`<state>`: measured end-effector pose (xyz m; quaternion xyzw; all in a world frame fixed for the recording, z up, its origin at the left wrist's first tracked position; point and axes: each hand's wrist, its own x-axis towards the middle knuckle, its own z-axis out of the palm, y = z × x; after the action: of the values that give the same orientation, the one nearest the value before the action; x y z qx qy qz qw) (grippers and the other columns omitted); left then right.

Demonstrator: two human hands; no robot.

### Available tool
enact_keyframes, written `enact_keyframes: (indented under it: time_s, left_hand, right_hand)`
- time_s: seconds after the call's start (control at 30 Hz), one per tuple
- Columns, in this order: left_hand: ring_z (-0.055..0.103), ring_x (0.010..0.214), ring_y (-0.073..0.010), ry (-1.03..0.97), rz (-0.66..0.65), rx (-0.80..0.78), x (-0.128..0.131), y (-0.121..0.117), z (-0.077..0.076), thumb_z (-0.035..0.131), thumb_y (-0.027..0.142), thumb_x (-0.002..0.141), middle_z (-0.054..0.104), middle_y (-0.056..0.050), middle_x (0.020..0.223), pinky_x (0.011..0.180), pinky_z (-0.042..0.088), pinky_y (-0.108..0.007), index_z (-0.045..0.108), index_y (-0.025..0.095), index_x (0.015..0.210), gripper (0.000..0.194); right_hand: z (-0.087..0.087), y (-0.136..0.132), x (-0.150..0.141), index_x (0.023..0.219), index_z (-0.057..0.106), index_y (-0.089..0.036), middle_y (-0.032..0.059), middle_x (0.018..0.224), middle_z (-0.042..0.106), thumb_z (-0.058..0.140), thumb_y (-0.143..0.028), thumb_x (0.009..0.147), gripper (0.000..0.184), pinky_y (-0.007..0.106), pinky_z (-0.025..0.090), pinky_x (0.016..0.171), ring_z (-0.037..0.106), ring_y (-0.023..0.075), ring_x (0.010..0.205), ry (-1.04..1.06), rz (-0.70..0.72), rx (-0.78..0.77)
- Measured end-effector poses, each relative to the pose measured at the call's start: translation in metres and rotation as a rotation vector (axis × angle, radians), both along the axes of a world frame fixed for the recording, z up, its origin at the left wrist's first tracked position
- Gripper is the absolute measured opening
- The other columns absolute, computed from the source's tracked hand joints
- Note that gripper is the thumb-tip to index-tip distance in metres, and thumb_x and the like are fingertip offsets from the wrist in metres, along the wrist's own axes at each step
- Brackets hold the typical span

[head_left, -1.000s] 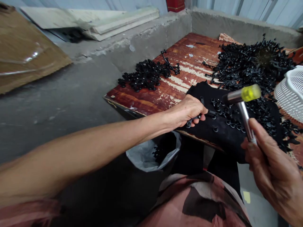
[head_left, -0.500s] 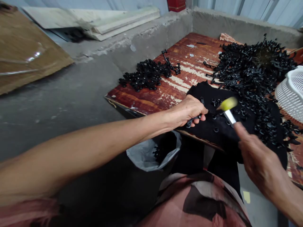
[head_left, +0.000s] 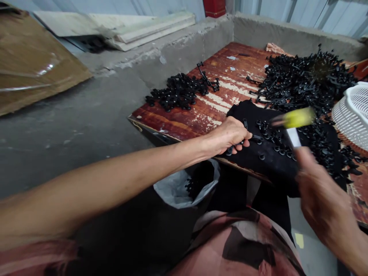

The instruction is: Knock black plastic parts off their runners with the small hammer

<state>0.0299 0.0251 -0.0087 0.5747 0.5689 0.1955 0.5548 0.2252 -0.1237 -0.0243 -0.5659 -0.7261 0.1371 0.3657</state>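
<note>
My left hand (head_left: 234, 134) is closed on a black plastic part (head_left: 257, 138) whose end sticks out past the fingertips over a black cloth (head_left: 244, 109). More black plastic shows beneath the curled fingers. In my closed right hand (head_left: 319, 184) is a hammer (head_left: 293, 137) with a yellow head end, smeared by motion, raised above the cloth. Small round black pieces (head_left: 283, 151) lie loose on the cloth between the two hands.
A big heap of black parts (head_left: 304, 80) covers the table's right side, beside a white plastic basket (head_left: 349, 115). A smaller pile (head_left: 181, 90) sits at the left of the worn red-brown table (head_left: 212, 103). Below the edge hangs or stands a lined bin (head_left: 172, 191) holding black pieces.
My right hand and the hammer have moved to the right, away from my left hand. More of the held black part shows now. My left hand has stayed nearly still.
</note>
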Motion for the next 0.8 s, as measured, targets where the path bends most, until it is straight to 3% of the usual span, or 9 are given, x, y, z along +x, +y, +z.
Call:
enact_keyframes:
  time_s: [0.03,0.1,0.2,0.33,0.47,0.6,0.7,0.8]
  left_hand:
    - [0.047,0.042,-0.007,0.02,-0.007,0.001,0.0,0.0,0.001,0.055,0.016,0.078,0.058,-0.001,0.057,0.037,0.034,-0.018,0.05,0.015,0.055,0.024]
    - [0.05,0.047,-0.0074,0.046,-0.047,0.027,-0.003,0.001,0.002,0.054,0.017,0.079,0.061,-0.002,0.062,0.039,0.035,-0.018,0.052,0.014,0.059,0.021]
    - [0.051,0.055,-0.0076,0.062,-0.177,0.136,-0.015,-0.001,0.007,0.053,0.022,0.082,0.065,-0.003,0.069,0.045,0.035,-0.017,0.056,0.014,0.064,0.02]
    - [0.044,0.053,-0.007,0.087,-0.514,0.215,-0.032,-0.016,0.019,0.05,0.027,0.085,0.059,-0.001,0.063,0.048,0.029,-0.019,0.061,0.013,0.066,0.027]
    - [0.04,0.048,-0.0071,0.154,-0.803,0.219,-0.029,-0.04,0.028,0.045,0.024,0.087,0.049,0.003,0.054,0.047,0.028,-0.021,0.062,0.014,0.067,0.028]
    - [0.046,0.051,-0.0078,0.201,-1.007,0.235,-0.016,-0.054,0.032,0.04,0.021,0.089,0.053,0.003,0.057,0.051,0.033,-0.021,0.059,0.015,0.069,0.028]
    - [0.054,0.064,-0.0103,0.272,-1.05,0.315,-0.013,-0.059,0.031,0.04,0.018,0.09,0.061,0.002,0.07,0.061,0.038,-0.022,0.057,0.016,0.074,0.023]
    - [0.056,0.071,-0.0149,0.48,-0.946,0.551,-0.014,-0.068,0.026,0.042,0.017,0.09,0.062,-0.001,0.078,0.07,0.04,-0.029,0.057,0.016,0.084,0.016]
  right_hand:
    - [0.0,0.002,0.0,0.143,0.047,-0.027,0.0062,0.087,0.064,0.051,-0.014,0.091,0.054,0.036,0.055,0.069,0.062,0.0213,0.065,-0.036,0.043,-0.047]
    - [0.0,0.004,-0.001,0.143,0.046,-0.028,0.0047,0.086,0.063,0.047,-0.015,0.094,0.051,0.034,0.054,0.07,0.061,0.0193,0.065,-0.07,0.102,-0.102]
    - [0.002,-0.003,-0.004,0.143,0.044,-0.034,0.0027,0.092,0.061,0.049,-0.022,0.097,0.048,0.027,0.053,0.068,0.059,0.0154,0.069,0.107,-0.025,-0.079]
    - [0.001,-0.017,-0.009,0.14,0.047,-0.034,-0.0013,0.075,0.057,0.053,-0.034,0.097,0.043,0.019,0.045,0.04,0.049,0.0114,0.049,0.487,-0.183,-0.167]
    - [-0.001,-0.013,-0.016,0.131,0.052,-0.032,-0.0034,0.07,0.056,0.059,-0.039,0.094,0.038,0.018,0.04,0.034,0.045,0.0096,0.043,0.748,-0.141,-0.347]
    - [-0.003,0.005,-0.028,0.113,0.06,-0.025,-0.0056,0.062,0.052,0.067,-0.04,0.088,0.029,0.016,0.036,0.033,0.041,0.0081,0.041,0.799,-0.022,-0.45]
    - [-0.006,0.014,-0.038,0.103,0.06,-0.022,-0.0074,0.058,0.048,0.065,-0.037,0.09,0.021,0.015,0.035,0.032,0.039,0.0072,0.038,0.815,0.02,-0.467]
    - [-0.011,0.02,-0.046,0.102,0.056,-0.023,-0.0075,0.063,0.048,0.063,-0.034,0.091,0.017,0.015,0.036,0.034,0.039,0.0068,0.041,0.835,0.011,-0.426]
